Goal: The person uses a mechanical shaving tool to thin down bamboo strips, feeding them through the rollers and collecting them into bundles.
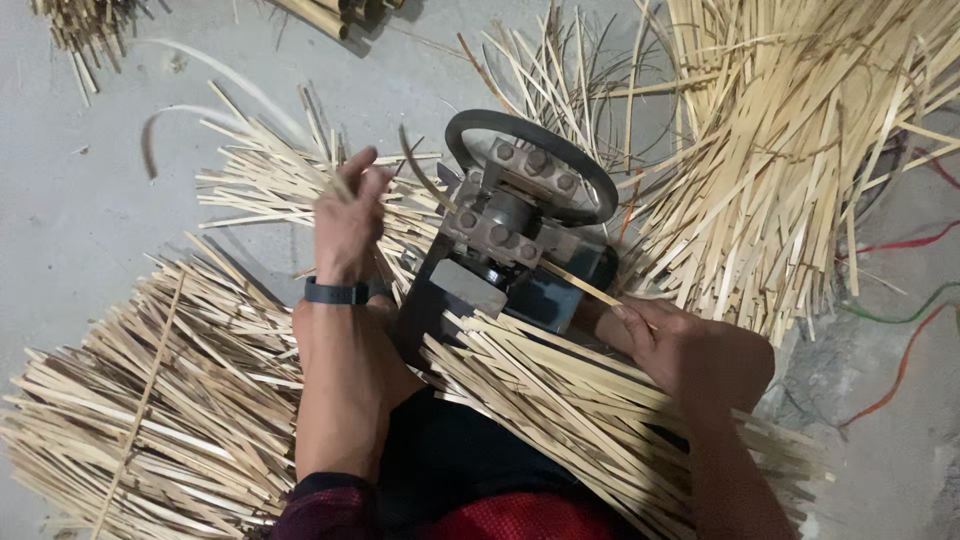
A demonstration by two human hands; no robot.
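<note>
My left hand (350,215) is raised beside a small grey machine (510,235) with a black belt loop and bolted rollers; its fingers pinch a thin bamboo strip (340,180) on the machine's left side. My right hand (690,350) grips another pale bamboo strip (580,285) that runs into the machine from the right. A bundle of split bamboo strips (560,400) lies across my lap, under my right forearm. A dark watch band circles my left wrist.
Heaps of bamboo strips lie all round on the concrete floor (70,220): a large pile (790,150) at the right, one (150,400) at the lower left, another (270,180) behind my left hand. Red and green wires (900,310) trail at the right. Bamboo poles (330,12) lie at the top.
</note>
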